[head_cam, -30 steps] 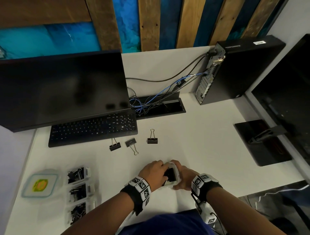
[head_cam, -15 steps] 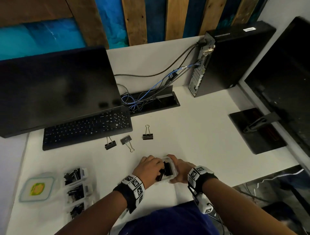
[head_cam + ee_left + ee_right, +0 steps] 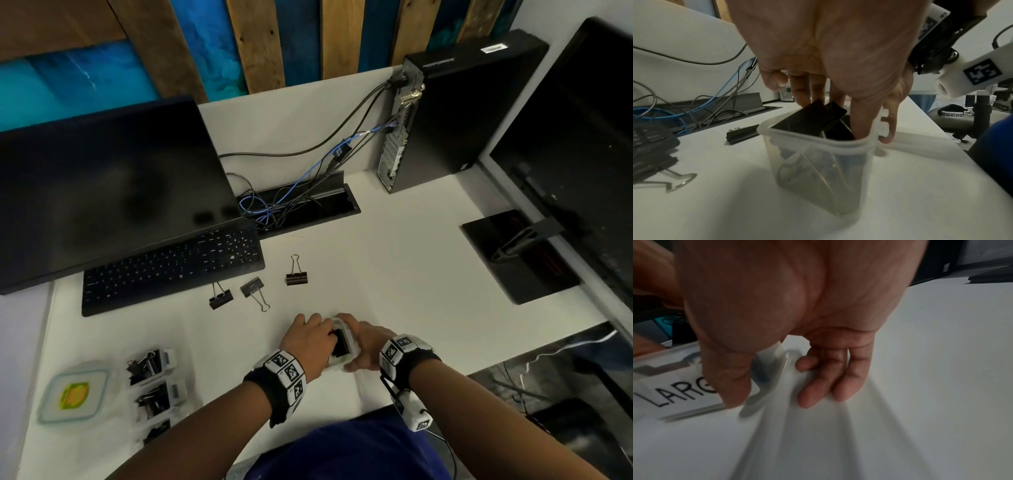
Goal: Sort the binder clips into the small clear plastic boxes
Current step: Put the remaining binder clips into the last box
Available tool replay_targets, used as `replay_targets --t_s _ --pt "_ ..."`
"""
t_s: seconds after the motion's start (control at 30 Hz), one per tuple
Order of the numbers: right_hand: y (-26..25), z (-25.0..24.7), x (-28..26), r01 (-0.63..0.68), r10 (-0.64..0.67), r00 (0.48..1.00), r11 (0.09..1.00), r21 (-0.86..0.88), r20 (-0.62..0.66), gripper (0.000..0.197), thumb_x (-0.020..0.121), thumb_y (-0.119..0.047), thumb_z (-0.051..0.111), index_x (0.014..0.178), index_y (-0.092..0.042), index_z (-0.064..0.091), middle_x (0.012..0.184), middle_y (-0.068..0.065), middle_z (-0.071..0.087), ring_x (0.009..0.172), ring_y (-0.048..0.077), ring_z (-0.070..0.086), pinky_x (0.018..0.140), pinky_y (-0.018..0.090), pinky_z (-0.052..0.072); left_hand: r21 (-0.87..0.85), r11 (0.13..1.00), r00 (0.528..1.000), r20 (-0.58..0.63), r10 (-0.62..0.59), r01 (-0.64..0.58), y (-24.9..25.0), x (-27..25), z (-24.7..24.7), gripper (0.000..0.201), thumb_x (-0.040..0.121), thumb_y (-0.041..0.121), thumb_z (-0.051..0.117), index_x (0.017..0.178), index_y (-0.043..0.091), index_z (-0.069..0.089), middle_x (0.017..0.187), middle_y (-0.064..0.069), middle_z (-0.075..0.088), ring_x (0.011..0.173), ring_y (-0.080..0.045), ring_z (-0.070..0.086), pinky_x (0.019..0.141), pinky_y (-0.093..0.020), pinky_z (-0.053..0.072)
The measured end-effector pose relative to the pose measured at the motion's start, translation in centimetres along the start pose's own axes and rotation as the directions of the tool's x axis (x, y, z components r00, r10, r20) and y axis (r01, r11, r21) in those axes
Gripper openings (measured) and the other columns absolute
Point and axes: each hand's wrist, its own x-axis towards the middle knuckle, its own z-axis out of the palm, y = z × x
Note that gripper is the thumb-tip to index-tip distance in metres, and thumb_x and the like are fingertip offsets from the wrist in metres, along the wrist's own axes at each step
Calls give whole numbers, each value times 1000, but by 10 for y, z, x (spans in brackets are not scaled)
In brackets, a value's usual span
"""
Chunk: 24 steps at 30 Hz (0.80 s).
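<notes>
A small clear box stands near the table's front edge, between both hands. My right hand grips it, thumb on its "LARG" label, fingers round the far side. My left hand reaches into the box; its thumb is inside and its fingers lie on the far side of a black binder clip that sticks up above the rim. More clips lie in the box below. Three loose black clips lie in front of the keyboard.
Three other clear boxes with clips and a lidded tub sit at the front left. A keyboard, a monitor, a cable tray, a PC tower and a second monitor's base ring the table.
Both hands have stayed on the box. The left fingers have worked further in among the clips. The head view has shifted a little.
</notes>
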Motion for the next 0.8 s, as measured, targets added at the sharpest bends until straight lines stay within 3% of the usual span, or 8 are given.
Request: replay_targets --t_s 0.3,0.5,0.67,0.8 --pt "-2 -1 0 -8 8 1000 1000 -6 1 108 61 -55 81 141 -51 9 124 3 56 110 36 61 92 48 51 -1 1000 999 -43 -27 27 -1 3 -2 40 89 34 57 124 14 52 126 -4 42 113 -27 41 90 -42 33" --pt "-3 -2 1 -7 7 1000 1000 0 0 107 60 -56 81 140 -51 11 120 1 57 105 34 63 88 46 53 -228 970 989 -103 -108 83 -2 0 -6 43 96 45 46 126 15 49 125 -2 41 107 -24 48 89 -37 40" --pt "-3 -2 0 1 -1 1000 1000 17 -3 104 59 -53 81 139 -53 14 117 -1 58 104 32 63 87 45 53 -488 873 993 -96 -69 13 -9 -10 3 53 88 23 64 135 22 40 132 3 36 110 -20 51 93 -31 45" --pt "-3 -3 1 -14 14 1000 1000 1 9 108 59 -54 81 141 -53 10 123 0 56 110 32 61 91 45 51 -457 889 997 -72 -15 -19 -22 -15 9 52 86 9 63 134 17 43 135 0 38 104 -25 57 89 -33 47"
